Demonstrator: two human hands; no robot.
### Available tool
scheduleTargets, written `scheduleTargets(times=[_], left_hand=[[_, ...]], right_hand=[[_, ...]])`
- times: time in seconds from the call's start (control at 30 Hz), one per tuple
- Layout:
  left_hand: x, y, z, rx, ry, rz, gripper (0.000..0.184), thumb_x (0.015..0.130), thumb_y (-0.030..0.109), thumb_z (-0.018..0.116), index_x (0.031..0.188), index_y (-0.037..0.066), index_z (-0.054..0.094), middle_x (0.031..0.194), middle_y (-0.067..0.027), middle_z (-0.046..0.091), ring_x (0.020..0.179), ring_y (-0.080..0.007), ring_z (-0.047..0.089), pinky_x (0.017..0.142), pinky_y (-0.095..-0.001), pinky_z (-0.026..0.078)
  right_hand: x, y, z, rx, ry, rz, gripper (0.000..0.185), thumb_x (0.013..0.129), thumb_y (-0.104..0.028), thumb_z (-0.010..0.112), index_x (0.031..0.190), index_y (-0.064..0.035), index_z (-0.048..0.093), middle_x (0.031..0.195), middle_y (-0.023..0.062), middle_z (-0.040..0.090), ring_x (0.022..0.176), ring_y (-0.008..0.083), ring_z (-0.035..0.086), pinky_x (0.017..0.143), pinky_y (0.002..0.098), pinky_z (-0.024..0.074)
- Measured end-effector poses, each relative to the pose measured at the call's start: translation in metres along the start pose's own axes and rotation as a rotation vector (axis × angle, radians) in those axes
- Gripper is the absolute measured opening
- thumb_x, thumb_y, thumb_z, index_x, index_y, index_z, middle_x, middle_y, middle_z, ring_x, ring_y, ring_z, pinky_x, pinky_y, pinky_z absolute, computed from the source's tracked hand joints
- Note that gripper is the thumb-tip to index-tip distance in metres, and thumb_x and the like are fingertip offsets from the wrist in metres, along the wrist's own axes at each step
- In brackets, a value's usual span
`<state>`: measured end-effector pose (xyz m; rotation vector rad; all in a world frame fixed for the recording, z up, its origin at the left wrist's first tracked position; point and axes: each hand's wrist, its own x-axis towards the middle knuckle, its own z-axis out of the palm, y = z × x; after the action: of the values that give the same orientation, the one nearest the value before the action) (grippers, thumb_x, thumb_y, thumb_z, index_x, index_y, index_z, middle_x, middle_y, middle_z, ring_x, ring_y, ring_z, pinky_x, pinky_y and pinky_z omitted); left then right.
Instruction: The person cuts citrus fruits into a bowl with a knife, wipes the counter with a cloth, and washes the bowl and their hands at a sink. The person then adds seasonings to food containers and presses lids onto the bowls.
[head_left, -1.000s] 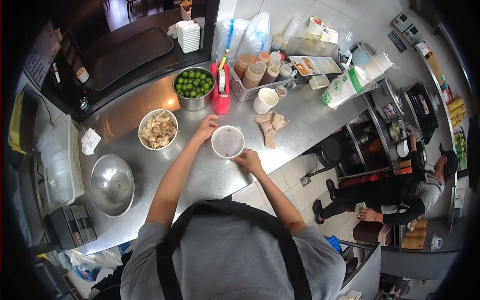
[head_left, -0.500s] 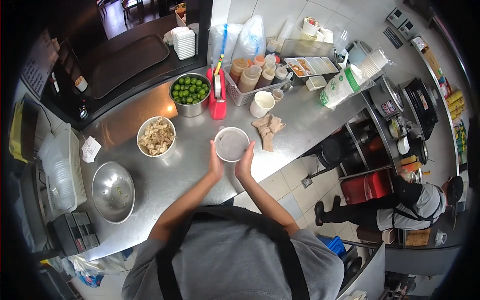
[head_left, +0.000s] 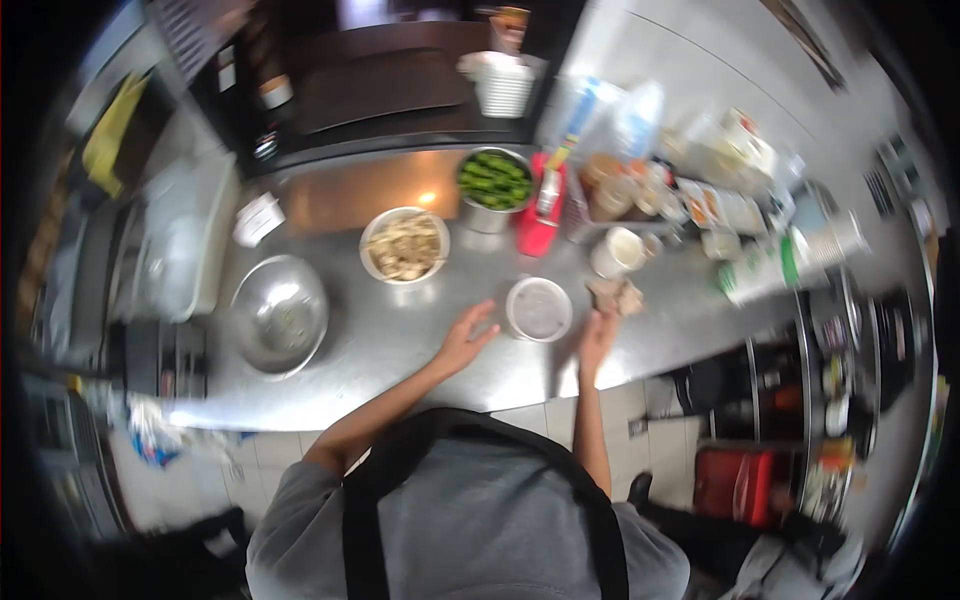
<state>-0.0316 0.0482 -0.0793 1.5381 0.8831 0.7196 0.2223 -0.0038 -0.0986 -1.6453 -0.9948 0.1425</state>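
A white round container with a translucent lid (head_left: 539,309) stands on the steel counter (head_left: 400,340). Left of it is my left hand (head_left: 467,338), fingers apart and holding nothing. My right hand (head_left: 598,343) lies to the container's right, its fingertips at a crumpled beige cloth (head_left: 616,297); blur hides whether they grip it. A white bowl of pale brown pieces (head_left: 405,246) sits to the upper left of my left hand. Behind the lidded container are a red tape dispenser (head_left: 538,232) and a metal pot of green limes (head_left: 494,182).
A steel mixing bowl (head_left: 280,316) stands at the left, near a white plastic basket (head_left: 215,240). Sauce bottles (head_left: 612,192), a white cup (head_left: 618,252) and stacked cups in plastic (head_left: 790,262) line the right side. Another person (head_left: 800,560) is at the lower right.
The view has turned, blurring the scene. Both hands have come away from the lidded container, the left to its left and the right over to the cloth.
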Motion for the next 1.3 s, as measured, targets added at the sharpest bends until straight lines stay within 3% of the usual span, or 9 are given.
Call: scheduleTargets(times=[0.13, 0.33, 0.4, 0.53, 0.6, 0.73, 0.9, 1.2, 1.3], left_hand=[[-0.051, -0.021, -0.030, -0.456, 0.088, -0.133, 0.050, 0.089, 0.022, 0.052, 0.131, 0.007, 0.029, 0.104, -0.0126, 0.057, 0.095, -0.0225, 0.058, 0.084, -0.0315, 0.045], [-0.108, 0.011, -0.093, -1.139, 1.169, -0.208, 0.074, 0.085, 0.027, 0.058, 0.134, 0.011, 0.005, 0.115, -0.0264, 0.044, 0.101, -0.0331, 0.054, 0.088, -0.0421, 0.044], [-0.115, 0.010, -0.117, -1.185, 1.262, -0.085, 0.066, 0.085, 0.025, 0.057, 0.130, 0.007, 0.011, 0.118, -0.0286, 0.039, 0.102, -0.0353, 0.053, 0.088, -0.0418, 0.045], [-0.119, -0.060, -0.151, -1.202, 1.227, 0.188, 0.058, 0.081, 0.004, 0.046, 0.121, 0.012, 0.005, 0.120, -0.0273, 0.035, 0.098, -0.0368, 0.055, 0.081, -0.0421, 0.051], [-0.121, -0.061, -0.159, -1.230, 1.279, 0.161, 0.058, 0.078, -0.002, 0.042, 0.121, 0.011, 0.005, 0.118, -0.0266, 0.037, 0.096, -0.0375, 0.055, 0.079, -0.0417, 0.053], [-0.171, -0.010, -0.141, -1.227, 1.176, 0.195, 0.066, 0.076, -0.006, 0.038, 0.128, 0.010, 0.001, 0.120, -0.0245, 0.038, 0.094, -0.0386, 0.057, 0.075, -0.0407, 0.056], [-0.262, 0.037, -0.122, -1.161, 1.224, 0.109, 0.045, 0.079, 0.003, 0.046, 0.121, -0.008, 0.032, 0.115, -0.0216, 0.048, 0.095, -0.0318, 0.059, 0.082, -0.0362, 0.052], [-0.490, 0.028, -0.096, -1.039, 1.543, 0.056, 0.048, 0.076, 0.001, 0.047, 0.121, -0.008, 0.033, 0.112, -0.0191, 0.049, 0.092, -0.0271, 0.060, 0.079, -0.0349, 0.054], [-0.565, 0.025, -0.092, -0.994, 1.690, -0.046, 0.056, 0.074, 0.001, 0.048, 0.126, -0.004, 0.028, 0.113, -0.0192, 0.048, 0.091, -0.0268, 0.059, 0.077, -0.0339, 0.055]], right_hand=[[0.036, 0.022, -0.039, -0.422, 0.044, -0.338, 0.041, 0.086, -0.024, 0.051, 0.120, -0.0019, 0.048, 0.126, 0.0228, 0.041, 0.120, 0.0359, 0.036, 0.100, 0.0430, 0.0276], [0.090, 0.049, -0.059, -0.715, -0.144, -0.313, 0.043, 0.083, -0.033, 0.054, 0.119, -0.0106, 0.052, 0.126, 0.0251, 0.039, 0.114, 0.0397, 0.040, 0.096, 0.0461, 0.0309], [0.095, 0.081, -0.050, -0.872, -0.246, -0.406, 0.044, 0.077, -0.029, 0.060, 0.117, -0.0126, 0.054, 0.125, 0.0242, 0.041, 0.111, 0.0388, 0.042, 0.094, 0.0452, 0.0336], [0.126, 0.107, -0.038, -0.797, -0.477, -0.305, 0.017, 0.069, -0.016, 0.064, 0.078, -0.0020, 0.061, 0.086, 0.0162, 0.061, 0.075, 0.0288, 0.058, 0.064, 0.0416, 0.0458], [0.148, 0.090, -0.050, -0.312, -0.758, 0.204, 0.013, 0.073, -0.014, 0.057, 0.066, -0.0036, 0.058, 0.074, 0.0078, 0.059, 0.067, 0.0206, 0.059, 0.058, 0.0358, 0.0462], [0.135, -0.088, -0.060, 0.349, -1.024, 0.144, 0.009, 0.074, -0.003, 0.049, 0.078, -0.0023, 0.057, 0.081, 0.0053, 0.058, 0.071, 0.0127, 0.055, 0.063, 0.0261, 0.0461], [0.030, -0.213, 0.027, 0.270, -1.404, -0.228, 0.022, 0.076, -0.003, 0.055, 0.097, 0.0016, 0.057, 0.102, 0.0104, 0.056, 0.092, 0.0165, 0.053, 0.078, 0.0284, 0.0439], [-0.265, -0.166, 0.217, -0.208, -0.930, -0.887, 0.068, 0.076, -0.039, 0.055, 0.134, -0.0105, 0.034, 0.138, 0.0283, 0.018, 0.127, 0.0472, 0.014, 0.102, 0.0546, 0.0136], [-0.340, -0.215, 0.239, 0.081, -1.144, -0.826, 0.057, 0.069, -0.010, 0.050, 0.126, -0.0070, 0.045, 0.135, 0.0265, 0.028, 0.127, 0.0416, 0.023, 0.104, 0.0463, 0.0168]])
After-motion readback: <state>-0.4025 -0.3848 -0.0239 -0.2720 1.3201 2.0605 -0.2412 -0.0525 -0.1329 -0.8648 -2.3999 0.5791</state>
